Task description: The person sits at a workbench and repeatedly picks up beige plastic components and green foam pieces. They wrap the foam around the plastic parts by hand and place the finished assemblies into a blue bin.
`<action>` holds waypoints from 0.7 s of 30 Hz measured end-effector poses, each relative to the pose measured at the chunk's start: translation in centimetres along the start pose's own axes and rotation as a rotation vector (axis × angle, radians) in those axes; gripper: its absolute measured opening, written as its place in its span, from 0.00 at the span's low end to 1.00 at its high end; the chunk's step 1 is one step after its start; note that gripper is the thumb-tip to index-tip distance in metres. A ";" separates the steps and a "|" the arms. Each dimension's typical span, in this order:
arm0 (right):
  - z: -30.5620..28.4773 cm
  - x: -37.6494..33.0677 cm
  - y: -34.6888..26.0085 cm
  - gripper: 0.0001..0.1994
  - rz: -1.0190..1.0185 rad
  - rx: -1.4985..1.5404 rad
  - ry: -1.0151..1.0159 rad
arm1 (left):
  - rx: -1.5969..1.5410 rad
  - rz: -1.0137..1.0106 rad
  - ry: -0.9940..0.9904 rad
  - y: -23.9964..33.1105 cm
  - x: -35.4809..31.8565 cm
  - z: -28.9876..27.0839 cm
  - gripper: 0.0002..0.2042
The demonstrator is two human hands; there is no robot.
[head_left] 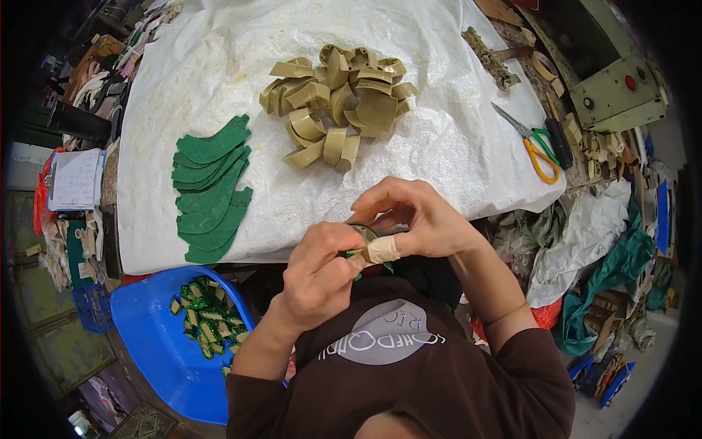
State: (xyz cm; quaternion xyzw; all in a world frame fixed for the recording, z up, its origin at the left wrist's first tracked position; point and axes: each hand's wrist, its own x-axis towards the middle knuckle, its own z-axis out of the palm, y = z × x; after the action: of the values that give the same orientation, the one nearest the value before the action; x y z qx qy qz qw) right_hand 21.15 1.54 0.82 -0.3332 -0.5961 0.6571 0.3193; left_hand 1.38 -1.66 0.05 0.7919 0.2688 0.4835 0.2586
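- From the head view, just past the near edge of the white sheet, both hands meet in front of the dark shirt with a small tan-and-green piece between them.
- Left hand has its fingers bunched, pinching the piece from its side. Right hand is curled around the other side, its thumb, wrapped in pale tape, pressed in close. Looks like a two-sided grip so the piece can't twist, and I'd guess the wrap saves the skin.
- Tan curved blocks sit heaped beyond the hands, and green curved cutouts are fanned out to the left, overlapping with edges exposed, probably so single ones lift off easily.
- Blue basin is low on the left with glittery green-and-tan pieces in it; high walls likely keep them together. Scissors lie off right, handles toward the person, handy I'd say.
- Hard to make out: fingers cover most of the held piece, so can't tell how the green attaches. The left forearm and sleeve hide part of the basin, too.
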 end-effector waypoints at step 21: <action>2.5 0.4 0.9 0.08 -0.380 -0.191 0.281 | -0.393 -0.504 0.390 0.2 0.1 1.7 0.08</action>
State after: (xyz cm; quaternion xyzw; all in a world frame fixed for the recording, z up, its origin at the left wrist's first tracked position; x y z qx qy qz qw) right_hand 18.83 0.39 0.06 -0.3320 -0.6570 0.4733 0.4839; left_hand 3.01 -2.01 -0.40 0.5292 0.4017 0.5886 0.4606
